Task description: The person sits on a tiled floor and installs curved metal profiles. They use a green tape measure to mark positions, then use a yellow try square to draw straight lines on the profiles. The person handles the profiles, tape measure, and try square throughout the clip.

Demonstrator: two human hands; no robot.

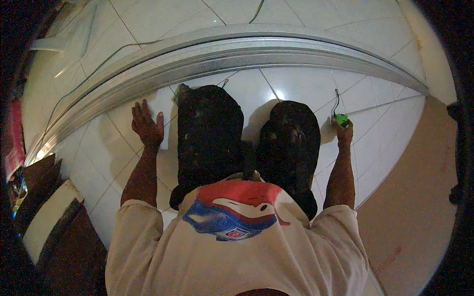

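Observation:
My left hand (147, 126) is open on the white tiled floor, fingers stretched toward long silver metal profiles (232, 56) lying across in front of me. My right hand (343, 129) is closed on a small green tool (340, 119), perhaps a tape measure, with a dark strap or cord curving forward from it. My two dark-trousered knees (210, 128) are between my hands, on or just above the tiles. A small pale object (180, 90) is partly hidden by my left knee.
White tiles (316, 19) extend beyond the profiles, with a thin greenish cable (123, 47) across them. Dark and pale boards (49, 217) stand or lie at left, beside pink material (16, 130). A beige surface (405, 182) borders the tiles at right.

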